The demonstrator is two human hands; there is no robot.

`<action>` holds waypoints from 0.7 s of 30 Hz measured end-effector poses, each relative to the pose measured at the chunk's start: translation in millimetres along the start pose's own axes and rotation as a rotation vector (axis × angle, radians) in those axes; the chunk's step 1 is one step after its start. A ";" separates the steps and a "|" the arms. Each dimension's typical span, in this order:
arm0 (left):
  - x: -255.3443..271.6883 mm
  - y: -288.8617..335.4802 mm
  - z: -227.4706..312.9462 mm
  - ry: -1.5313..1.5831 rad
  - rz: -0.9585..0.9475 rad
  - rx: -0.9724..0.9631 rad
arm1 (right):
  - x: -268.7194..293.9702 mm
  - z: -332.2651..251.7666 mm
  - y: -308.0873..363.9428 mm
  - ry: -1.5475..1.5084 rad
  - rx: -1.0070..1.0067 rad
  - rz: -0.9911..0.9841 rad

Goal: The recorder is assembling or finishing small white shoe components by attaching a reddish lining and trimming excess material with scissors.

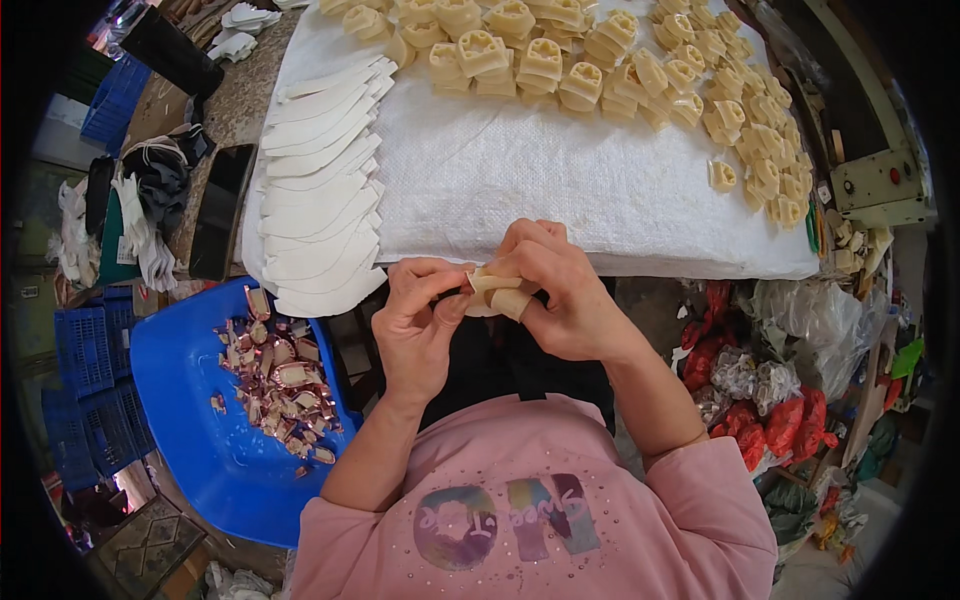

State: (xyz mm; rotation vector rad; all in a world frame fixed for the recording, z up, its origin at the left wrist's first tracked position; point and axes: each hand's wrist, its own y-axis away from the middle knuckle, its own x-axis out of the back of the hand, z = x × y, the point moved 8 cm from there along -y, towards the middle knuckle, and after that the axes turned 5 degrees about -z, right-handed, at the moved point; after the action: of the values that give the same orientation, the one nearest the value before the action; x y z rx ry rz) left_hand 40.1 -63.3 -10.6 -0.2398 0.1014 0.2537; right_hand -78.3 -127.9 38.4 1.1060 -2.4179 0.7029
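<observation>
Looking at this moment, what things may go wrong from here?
The cream piece is held by the fingers of the left hand and right hand, in front of the table; if the grip slips, it might drop toward the lap or floor.

The near white strips seem to stick out past the table edge, close to the left hand; a bump could knock some down, perhaps into the blue bin.

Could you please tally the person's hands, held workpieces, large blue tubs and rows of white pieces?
Hands: 2 (left hand, right hand)
Held cream workpiece: 1
Large blue tub: 1
Row of overlapping white pieces: 1
Total: 5
</observation>
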 end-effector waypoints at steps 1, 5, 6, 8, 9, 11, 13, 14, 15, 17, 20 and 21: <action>-0.2 -0.6 0.1 0.000 -0.001 0.001 | -1.1 1.8 0.8 -0.037 -0.023 0.000; -1.3 -6.7 17.5 -0.363 0.019 -0.138 | -9.8 4.3 1.9 -0.070 -0.042 -0.086; -3.6 -6.8 26.3 -0.474 0.018 -0.221 | -10.5 3.8 2.0 -0.071 -0.041 -0.087; -6.2 -9.2 20.6 -0.417 -0.023 -0.103 | -15.9 1.4 2.5 -0.044 -0.019 -0.123; -7.8 -9.8 11.7 -0.358 -0.065 0.015 | -16.6 0.0 3.2 -0.046 -0.018 -0.124; -4.8 -8.3 9.6 -0.357 -0.064 -0.032 | -17.0 -3.9 4.2 0.033 -0.026 -0.123; -6.5 -9.9 13.1 -0.350 -0.069 -0.080 | -16.2 -4.0 4.2 -0.006 0.044 -0.012; -10.4 -11.2 28.6 -0.399 -0.054 -0.211 | -9.1 -5.7 6.6 -0.042 0.112 0.102; -14.3 -10.5 42.3 -0.447 -0.038 -0.343 | -7.4 -3.1 6.8 -0.038 0.109 0.104; -10.9 -10.6 51.7 -0.500 -0.006 -0.428 | 1.3 -14.4 9.4 0.141 0.262 0.207; -2.9 -6.5 57.3 -0.560 0.038 -0.513 | -2.9 -22.4 5.4 0.361 0.263 0.212; -0.6 -6.5 58.2 -0.543 0.045 -0.520 | 0.7 -30.8 4.0 0.360 0.266 0.209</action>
State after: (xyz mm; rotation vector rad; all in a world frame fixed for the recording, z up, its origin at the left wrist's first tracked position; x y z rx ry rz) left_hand 45.3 -55.2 47.1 -0.6758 -0.5048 0.3800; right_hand -77.5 -108.0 62.3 0.7415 -2.1872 1.2086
